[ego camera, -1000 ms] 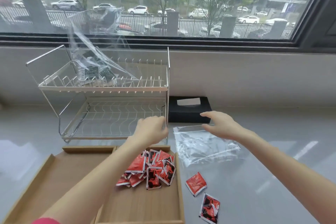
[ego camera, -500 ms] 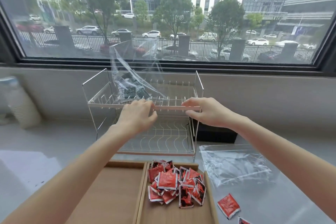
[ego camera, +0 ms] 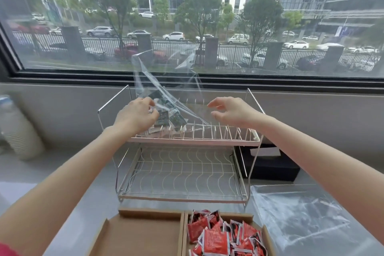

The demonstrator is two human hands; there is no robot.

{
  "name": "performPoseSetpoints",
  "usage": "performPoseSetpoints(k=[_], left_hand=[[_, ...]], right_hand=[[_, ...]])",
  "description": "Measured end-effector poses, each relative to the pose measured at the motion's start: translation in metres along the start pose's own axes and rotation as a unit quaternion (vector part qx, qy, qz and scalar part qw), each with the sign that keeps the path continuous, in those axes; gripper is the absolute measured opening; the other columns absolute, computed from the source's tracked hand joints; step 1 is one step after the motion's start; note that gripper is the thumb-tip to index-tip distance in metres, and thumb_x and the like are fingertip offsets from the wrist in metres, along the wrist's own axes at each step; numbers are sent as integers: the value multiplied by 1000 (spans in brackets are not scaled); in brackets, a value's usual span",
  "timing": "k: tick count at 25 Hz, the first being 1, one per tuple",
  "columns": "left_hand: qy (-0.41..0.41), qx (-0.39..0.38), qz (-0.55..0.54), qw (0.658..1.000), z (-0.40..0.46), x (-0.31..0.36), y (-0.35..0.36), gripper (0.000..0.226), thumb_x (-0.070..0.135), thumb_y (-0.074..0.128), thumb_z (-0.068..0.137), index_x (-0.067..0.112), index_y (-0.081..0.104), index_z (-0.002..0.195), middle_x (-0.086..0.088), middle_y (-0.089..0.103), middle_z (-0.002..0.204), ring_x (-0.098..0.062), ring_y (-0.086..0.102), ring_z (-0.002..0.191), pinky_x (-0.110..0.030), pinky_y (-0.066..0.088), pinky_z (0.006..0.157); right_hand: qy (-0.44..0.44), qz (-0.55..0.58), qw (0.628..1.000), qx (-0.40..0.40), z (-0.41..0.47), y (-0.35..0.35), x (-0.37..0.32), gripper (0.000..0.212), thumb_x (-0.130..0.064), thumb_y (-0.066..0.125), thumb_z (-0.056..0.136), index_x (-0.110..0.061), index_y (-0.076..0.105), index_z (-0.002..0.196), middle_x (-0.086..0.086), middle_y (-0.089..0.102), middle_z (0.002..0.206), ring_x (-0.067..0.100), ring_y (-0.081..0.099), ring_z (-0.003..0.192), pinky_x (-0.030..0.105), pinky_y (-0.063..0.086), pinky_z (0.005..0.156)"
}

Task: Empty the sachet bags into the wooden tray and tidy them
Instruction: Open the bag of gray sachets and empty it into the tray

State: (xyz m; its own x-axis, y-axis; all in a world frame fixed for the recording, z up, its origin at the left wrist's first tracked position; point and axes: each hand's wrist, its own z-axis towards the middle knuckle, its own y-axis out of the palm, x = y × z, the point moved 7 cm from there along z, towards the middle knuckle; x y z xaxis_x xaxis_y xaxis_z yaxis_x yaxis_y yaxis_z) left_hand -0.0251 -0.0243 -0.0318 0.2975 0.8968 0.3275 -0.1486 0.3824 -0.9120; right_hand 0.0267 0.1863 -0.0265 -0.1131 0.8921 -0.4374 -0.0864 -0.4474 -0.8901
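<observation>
- The rack (ego camera: 187, 141) fills the middle of my view, two wire tiers on the counter (ego camera: 52, 172) under the window. The lower tier is bare; the upper one carries the full bag (ego camera: 166, 97).
- The tray (ego camera: 145, 233) sits in front of the rack with two compartments. The left one is bare wood. The right one holds a heap of red sachets (ego camera: 224, 235).
- An emptied bag (ego camera: 299, 216) lies flat on the counter, just right of the tray.
- The full bag is clear film, slumped on the upper tier's left side, its loose top standing up crumpled against the window. Dark sachets (ego camera: 168, 116) are bunched at its bottom.
- I judge it light, soft and slippery. The weight sits low and the film will fold, so I'd pinch one bottom corner and the loose top, keeping clear of the tines.
- My left hand (ego camera: 137, 116) is on the bag's lower end, fingers curled over the film where the sachets bunch. Whether it has a real pinch, I can't tell.
- My right hand (ego camera: 230, 112) hovers over the tier beside the bag's right edge, fingers spread and bent, holding nothing.
</observation>
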Motion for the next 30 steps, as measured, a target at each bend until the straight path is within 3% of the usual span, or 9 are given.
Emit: performPoseSetpoints(k=[5, 9, 11, 14, 16, 18, 22, 26, 30], left_hand=[[-71, -17, -33, 997, 62, -41, 19, 44, 25, 42, 91, 4, 42, 129, -16, 48, 135, -32, 48, 120, -40, 38, 96], [-137, -70, -40, 987, 89, -61, 45, 62, 31, 41, 92, -5, 21, 138, -26, 34, 142, -39, 39, 126, -41, 36, 99], [-182, -73, -111, 974, 97, -69, 58, 67, 31, 42, 93, -8, 14, 139, -24, 42, 134, -36, 48, 116, -38, 37, 93], [-204, -56, -279, 937, 110, -82, 75, 56, 31, 47, 91, -9, 35, 129, -10, 51, 82, -17, 48, 62, -32, 40, 70], [-201, -44, -374, 904, 113, -90, 80, 34, 29, 50, 90, 0, 53, 108, -4, 46, 68, -12, 44, 50, -25, 44, 59], [-201, -25, -451, 869, 110, -90, 77, 12, 24, 52, 90, 12, 53, 88, -2, 49, 73, -9, 46, 52, -16, 44, 46], [-184, 17, -537, 823, 99, -79, 62, 15, 13, 53, 90, 18, 49, 76, 1, 56, 80, -11, 53, 65, -19, 47, 51], [-150, 83, -607, 776, 86, -59, 23, 18, 8, 51, 90, 17, 50, 74, 0, 56, 78, -9, 54, 66, -10, 48, 43], [-98, 127, -645, 748, 69, -35, -35, 17, 10, 52, 89, 19, 51, 74, 2, 57, 74, 0, 59, 50, -11, 49, 47]], right_hand=[[46, 6, 999, 17, 72, 11, 19, 44, -21, 49, 90, -9, 46, 132, 10, 52, 136, 23, 48, 125, 30, 36, 103], [93, 46, 994, 40, 112, 19, 32, 55, -22, 48, 91, -8, 30, 142, 13, 45, 141, 27, 46, 125, 30, 37, 97], [105, 82, 989, 63, 123, 26, 36, 62, -21, 48, 91, -10, 20, 145, 15, 45, 139, 29, 49, 120, 32, 39, 95], [100, 133, 979, 114, 136, 35, 39, 52, -16, 50, 90, -8, 33, 138, 12, 61, 120, 25, 55, 113, 28, 40, 91], [90, 150, 976, 132, 139, 38, 37, 36, -14, 50, 89, -10, 51, 124, 10, 66, 106, 23, 60, 107, 26, 42, 88], [81, 176, 969, 151, 139, 35, 34, 22, -13, 51, 88, -12, 61, 108, 9, 66, 97, 21, 64, 95, 30, 48, 83], [72, 261, 946, 180, 129, 16, 29, 13, -11, 51, 89, -17, 62, 92, 2, 65, 84, 13, 61, 73, 23, 48, 64], [63, 331, 917, 213, 107, -20, 22, 13, -10, 49, 92, -12, 61, 97, -3, 61, 74, 9, 58, 69, 27, 50, 76], [44, 359, 900, 243, 71, -65, 5, 17, -11, 48, 93, -9, 62, 103, -4, 61, 76, 7, 60, 70, 20, 51, 67]])
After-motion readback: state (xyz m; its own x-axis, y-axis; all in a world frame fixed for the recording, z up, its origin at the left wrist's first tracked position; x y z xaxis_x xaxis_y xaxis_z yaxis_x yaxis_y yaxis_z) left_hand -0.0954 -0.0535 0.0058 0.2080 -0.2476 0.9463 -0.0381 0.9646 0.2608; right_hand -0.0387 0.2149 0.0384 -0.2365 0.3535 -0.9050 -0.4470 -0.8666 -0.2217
